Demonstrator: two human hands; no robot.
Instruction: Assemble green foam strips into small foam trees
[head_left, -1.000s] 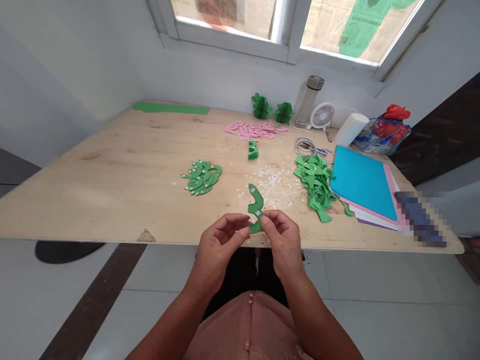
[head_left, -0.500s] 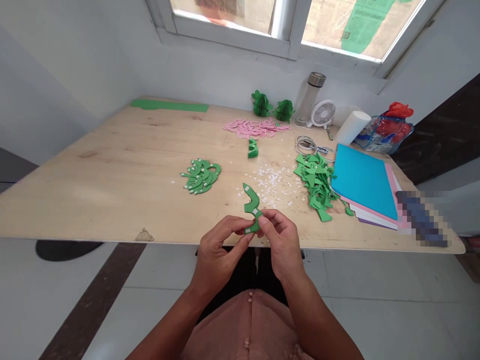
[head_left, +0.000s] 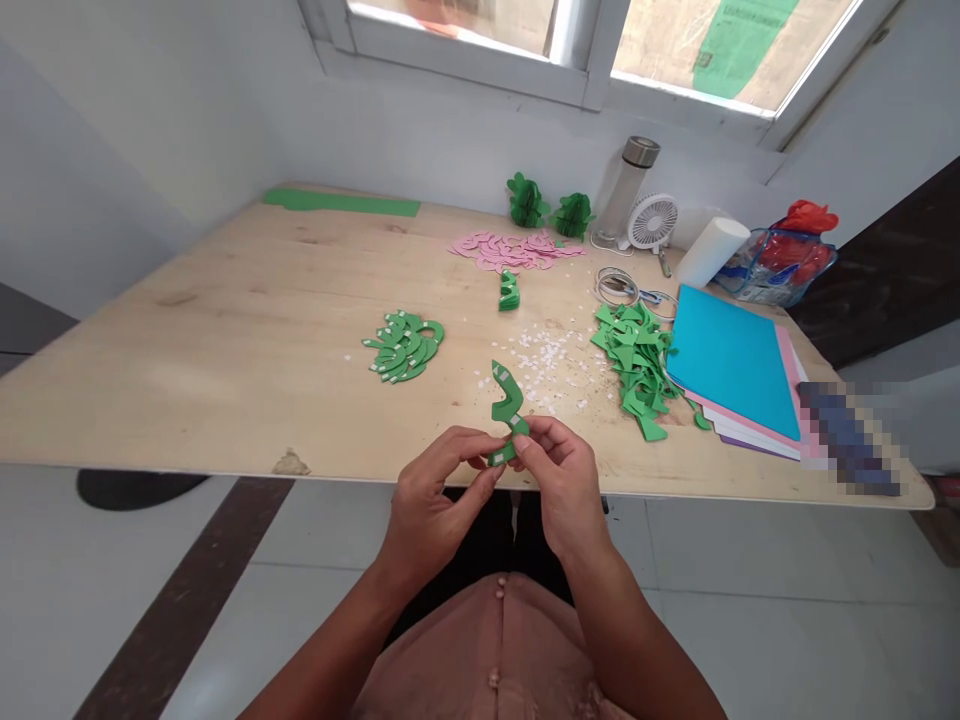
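Observation:
Near the table's front edge, a curved green paper cutout with small white tape pieces on it is held up between both hands. My left hand pinches its lower end between thumb and fingers. Higher on the same cutout, my right hand grips the middle with thumb and fingertips. Whether it is one layer or several, I cannot tell. A pile of similar green cutouts with white tabs lies to the left. Beyond my hands stands a small folded green piece.
White paper bits are scattered past my right hand. Right of them lie green scraps, tape rolls and coloured sheets. Pink cutouts, a glass bottle and a small fan are at the back.
The camera view has shifted slightly. Both hands keep their hold on the green cutout, which has barely changed its tilt.

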